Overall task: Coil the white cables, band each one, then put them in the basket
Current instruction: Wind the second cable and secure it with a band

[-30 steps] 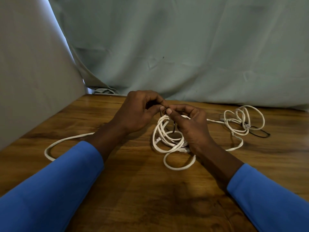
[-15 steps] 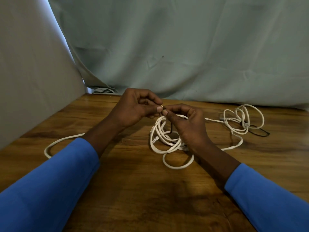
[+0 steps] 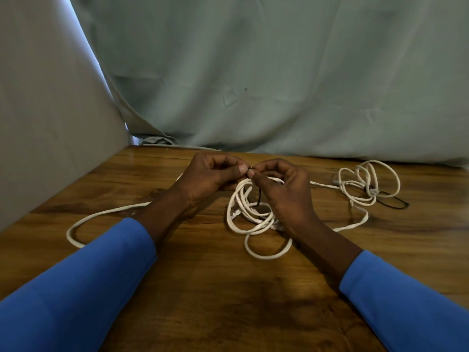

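Note:
A white cable coil (image 3: 245, 212) lies on the wooden table (image 3: 203, 288) in the middle, partly under my right hand. A thin black band (image 3: 259, 199) runs down from my fingertips into the coil. My left hand (image 3: 210, 176) and my right hand (image 3: 284, 189) meet above the coil, and both pinch the top of the band between thumb and fingers. A second white cable coil (image 3: 365, 186) lies at the far right with another black band (image 3: 392, 200) beside it. A loose white cable length (image 3: 101, 214) trails left under my left forearm.
A grey-green cloth backdrop (image 3: 279, 85) hangs behind the table's far edge, and a pale panel (image 3: 45, 123) closes the left side. No basket is in view.
Both hands have risen slightly and moved closer together over the coil, still pinching the black band. The cables on the table have stayed put.

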The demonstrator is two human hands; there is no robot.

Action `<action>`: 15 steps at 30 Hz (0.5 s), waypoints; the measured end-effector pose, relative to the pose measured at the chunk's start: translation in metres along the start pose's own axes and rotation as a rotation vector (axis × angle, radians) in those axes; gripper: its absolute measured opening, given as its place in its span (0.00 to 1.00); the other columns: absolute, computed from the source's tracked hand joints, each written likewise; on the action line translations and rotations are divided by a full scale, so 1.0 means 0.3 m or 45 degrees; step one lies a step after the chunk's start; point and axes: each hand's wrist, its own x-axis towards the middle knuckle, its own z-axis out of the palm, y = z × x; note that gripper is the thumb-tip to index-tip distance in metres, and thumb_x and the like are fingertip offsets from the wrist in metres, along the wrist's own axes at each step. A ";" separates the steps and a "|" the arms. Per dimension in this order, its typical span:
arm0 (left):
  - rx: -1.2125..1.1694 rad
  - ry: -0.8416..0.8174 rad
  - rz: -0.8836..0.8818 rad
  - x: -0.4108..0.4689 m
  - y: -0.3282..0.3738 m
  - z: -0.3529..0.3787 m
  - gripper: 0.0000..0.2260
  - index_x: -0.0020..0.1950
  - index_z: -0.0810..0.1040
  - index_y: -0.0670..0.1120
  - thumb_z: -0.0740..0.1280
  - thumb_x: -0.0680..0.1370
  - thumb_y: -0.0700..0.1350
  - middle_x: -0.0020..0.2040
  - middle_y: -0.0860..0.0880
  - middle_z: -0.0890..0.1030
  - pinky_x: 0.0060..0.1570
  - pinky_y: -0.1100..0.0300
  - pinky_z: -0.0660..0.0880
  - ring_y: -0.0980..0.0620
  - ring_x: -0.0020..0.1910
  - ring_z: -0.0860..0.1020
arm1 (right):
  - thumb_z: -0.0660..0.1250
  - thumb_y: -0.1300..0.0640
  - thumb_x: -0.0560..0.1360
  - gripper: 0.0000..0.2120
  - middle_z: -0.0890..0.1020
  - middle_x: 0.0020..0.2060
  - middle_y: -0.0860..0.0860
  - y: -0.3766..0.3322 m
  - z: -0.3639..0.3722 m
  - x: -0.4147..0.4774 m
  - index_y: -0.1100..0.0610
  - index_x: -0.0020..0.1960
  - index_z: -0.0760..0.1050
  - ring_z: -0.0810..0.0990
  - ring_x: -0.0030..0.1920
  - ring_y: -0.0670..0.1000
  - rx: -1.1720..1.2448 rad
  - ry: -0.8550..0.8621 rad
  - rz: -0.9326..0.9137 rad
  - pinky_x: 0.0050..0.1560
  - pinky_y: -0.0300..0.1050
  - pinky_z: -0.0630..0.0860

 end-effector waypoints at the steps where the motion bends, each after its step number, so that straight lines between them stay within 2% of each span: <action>1: 0.018 -0.007 0.013 -0.001 0.002 -0.003 0.07 0.53 0.84 0.37 0.74 0.76 0.37 0.48 0.38 0.86 0.48 0.54 0.82 0.45 0.46 0.85 | 0.78 0.62 0.73 0.06 0.87 0.41 0.53 0.001 0.002 0.002 0.61 0.47 0.83 0.87 0.44 0.51 -0.026 -0.004 -0.015 0.44 0.43 0.82; 4: 0.042 -0.032 0.037 -0.008 0.014 -0.005 0.12 0.58 0.83 0.37 0.75 0.75 0.38 0.53 0.36 0.85 0.54 0.46 0.82 0.39 0.51 0.85 | 0.79 0.59 0.73 0.06 0.87 0.42 0.51 0.003 0.008 0.007 0.60 0.46 0.83 0.86 0.46 0.50 -0.110 -0.021 -0.072 0.49 0.48 0.83; 7: 0.093 -0.054 0.086 -0.014 0.028 -0.002 0.13 0.58 0.83 0.36 0.75 0.75 0.36 0.54 0.37 0.85 0.54 0.47 0.83 0.38 0.52 0.85 | 0.76 0.61 0.75 0.04 0.87 0.43 0.50 0.003 0.006 0.004 0.60 0.48 0.84 0.86 0.47 0.48 -0.153 -0.064 -0.132 0.51 0.45 0.82; 11: 0.055 -0.013 0.106 -0.016 0.036 -0.005 0.10 0.52 0.83 0.34 0.76 0.73 0.35 0.52 0.36 0.85 0.50 0.51 0.83 0.40 0.50 0.85 | 0.75 0.62 0.76 0.03 0.87 0.43 0.50 -0.002 0.001 0.002 0.61 0.49 0.84 0.86 0.46 0.46 -0.108 -0.103 -0.160 0.48 0.39 0.80; 15: 0.056 0.026 0.104 -0.013 0.034 -0.005 0.09 0.52 0.82 0.31 0.74 0.75 0.34 0.47 0.37 0.85 0.42 0.60 0.81 0.47 0.43 0.85 | 0.72 0.60 0.78 0.04 0.87 0.45 0.54 -0.014 -0.006 0.009 0.61 0.51 0.82 0.86 0.49 0.54 -0.001 -0.062 -0.076 0.50 0.51 0.83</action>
